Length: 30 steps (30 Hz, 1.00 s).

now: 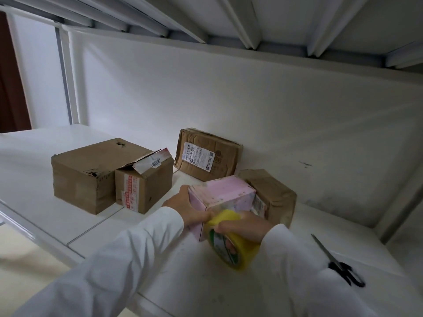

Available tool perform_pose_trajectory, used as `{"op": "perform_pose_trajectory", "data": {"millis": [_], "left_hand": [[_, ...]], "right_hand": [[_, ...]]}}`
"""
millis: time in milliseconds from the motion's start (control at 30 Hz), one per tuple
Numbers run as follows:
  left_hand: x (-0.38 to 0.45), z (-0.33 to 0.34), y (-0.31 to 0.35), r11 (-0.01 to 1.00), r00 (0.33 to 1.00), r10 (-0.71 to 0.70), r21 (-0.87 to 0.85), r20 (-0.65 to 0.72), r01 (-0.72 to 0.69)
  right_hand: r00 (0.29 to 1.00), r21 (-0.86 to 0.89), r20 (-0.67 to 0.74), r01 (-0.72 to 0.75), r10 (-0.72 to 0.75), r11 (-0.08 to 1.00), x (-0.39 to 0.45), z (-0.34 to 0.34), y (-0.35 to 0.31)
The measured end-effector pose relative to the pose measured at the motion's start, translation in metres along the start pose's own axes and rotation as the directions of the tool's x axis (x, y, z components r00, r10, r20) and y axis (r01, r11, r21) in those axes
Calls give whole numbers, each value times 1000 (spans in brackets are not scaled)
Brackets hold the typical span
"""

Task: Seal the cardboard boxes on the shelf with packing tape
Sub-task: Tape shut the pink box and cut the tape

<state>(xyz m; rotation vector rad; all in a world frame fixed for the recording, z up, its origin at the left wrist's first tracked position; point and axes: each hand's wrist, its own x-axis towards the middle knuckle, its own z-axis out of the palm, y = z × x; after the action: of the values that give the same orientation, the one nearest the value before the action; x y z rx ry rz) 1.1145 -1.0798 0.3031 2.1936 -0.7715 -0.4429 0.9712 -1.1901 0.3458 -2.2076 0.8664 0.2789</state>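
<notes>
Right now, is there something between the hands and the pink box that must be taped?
Nothing visible. The left hand already holds the pink box, and the right hand holds the yellow tape roll against its near corner.

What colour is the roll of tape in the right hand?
Yellow. The tape roll shows best in the head view, gripped by the right hand.

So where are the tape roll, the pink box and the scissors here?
tape roll (238, 252), head view, on its yellow outer band below the right hand's fingers.
pink box (223, 189), head view, on its top face.
scissors (348, 272), head view, on the black handles.
</notes>
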Motion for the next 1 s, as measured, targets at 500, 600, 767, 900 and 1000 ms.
{"op": "perform_pose_trajectory", "data": {"millis": [500, 600, 767, 900, 1000], "left_hand": [[4, -58, 24, 994, 995, 46, 99, 93, -55], [5, -33, 58, 935, 960, 280, 234, -27, -266], [20, 10, 62, 709, 940, 262, 617, 219, -342], [27, 21, 59, 736, 972, 140, 637, 188, -229], [25, 23, 58, 746, 988, 61, 651, 144, -141]], "right_hand": [[995, 72, -77, 62, -57, 995, 20, -21, 20], [985, 130, -140, 116, -98, 985, 24, -14, 18], [952, 166, -288, 160, -107, 973, 30, -26, 29], [941, 185, -326, 158, -91, 970, 38, -29, 38], [936, 185, -344, 149, -78, 971, 42, -29, 38]]}}
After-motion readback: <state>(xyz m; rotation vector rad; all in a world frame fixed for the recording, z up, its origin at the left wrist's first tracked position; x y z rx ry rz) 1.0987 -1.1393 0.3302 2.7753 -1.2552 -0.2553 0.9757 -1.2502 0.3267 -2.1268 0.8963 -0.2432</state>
